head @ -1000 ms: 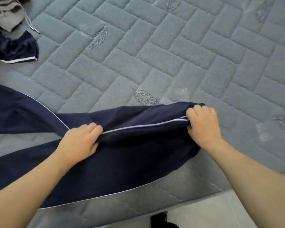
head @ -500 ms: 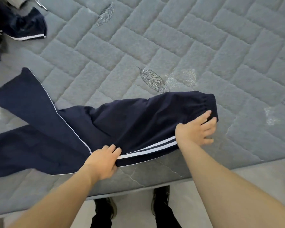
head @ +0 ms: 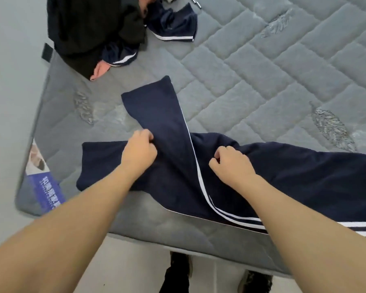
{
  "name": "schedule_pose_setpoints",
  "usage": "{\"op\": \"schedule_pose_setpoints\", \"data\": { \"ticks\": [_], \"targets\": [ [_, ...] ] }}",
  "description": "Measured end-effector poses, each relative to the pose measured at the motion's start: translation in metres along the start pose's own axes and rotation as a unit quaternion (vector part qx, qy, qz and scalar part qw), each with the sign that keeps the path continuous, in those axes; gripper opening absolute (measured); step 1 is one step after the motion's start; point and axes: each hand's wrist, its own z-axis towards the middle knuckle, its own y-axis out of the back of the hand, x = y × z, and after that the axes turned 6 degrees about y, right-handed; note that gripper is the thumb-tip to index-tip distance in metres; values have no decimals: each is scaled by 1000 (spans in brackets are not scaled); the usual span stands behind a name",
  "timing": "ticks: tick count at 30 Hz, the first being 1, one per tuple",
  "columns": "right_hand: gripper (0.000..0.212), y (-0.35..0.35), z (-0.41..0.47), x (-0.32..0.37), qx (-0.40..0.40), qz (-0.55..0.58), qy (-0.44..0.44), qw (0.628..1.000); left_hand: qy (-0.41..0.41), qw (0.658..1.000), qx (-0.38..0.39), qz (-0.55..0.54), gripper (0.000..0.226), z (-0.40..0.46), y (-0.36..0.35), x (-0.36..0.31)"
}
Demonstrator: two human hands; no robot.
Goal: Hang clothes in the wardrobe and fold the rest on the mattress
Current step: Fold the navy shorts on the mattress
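Both hands are gripping the navy track pants (head: 262,172), lying across the near edge of the grey mattress (head: 262,77). My left hand (head: 138,153) is pinching the fabric w/ curled fingers at the edge of the leg pointing to 11 o'clock; my right hand (head: 230,163) is bunching cloth just right of the white stripe. Other leg's running to 9 o'clock. Dark clothes pile (head: 97,28) is sitting at 11 o'clock, well apart.

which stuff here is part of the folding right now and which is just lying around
In use:
- navy track pants, legs splayed
- left hand, gripping the pants
- right hand, gripping the pants
- grey mattress, underneath them

Lying about:
- black garment, top left
- navy striped garment beside it
- blue label on the mattress corner
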Motion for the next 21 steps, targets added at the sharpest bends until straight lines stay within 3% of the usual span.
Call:
{"op": "schedule_pose_setpoints", "data": {
  "ticks": [3,5,8,10,11,13,16,18,19,21],
  "targets": [
    [45,-20,19,42,38,-25,10,999,10,997,13,-76,33,69,12,-14],
    [47,-33,30,62,49,8,-27,998,70,991,47,-107,52,101,6,-27],
    [21,-47,41,82,58,94,-60,992,173,979,91,-56,104,122,0,-42],
    [12,-54,42,94,50,61,-8,997,159,983,95,13,115,120,-4,-54],
    [13,-57,39,101,40,34,26,998,138,985,90,45,108,119,-7,-60],
    [20,-67,29,116,40,-21,97,994,95,992,63,51,73,118,-9,-66],
    [28,-87,8,129,77,-111,145,980,63,991,28,-114,16,114,9,-38],
    [23,-94,-2,132,83,-141,127,978,130,950,-30,-281,4,100,28,11],
    [21,-95,-7,133,83,-152,123,977,201,905,-68,-370,2,88,34,40],
    [23,-99,-16,133,63,-187,155,968,366,757,-88,-534,11,52,37,102]
  ]
}}
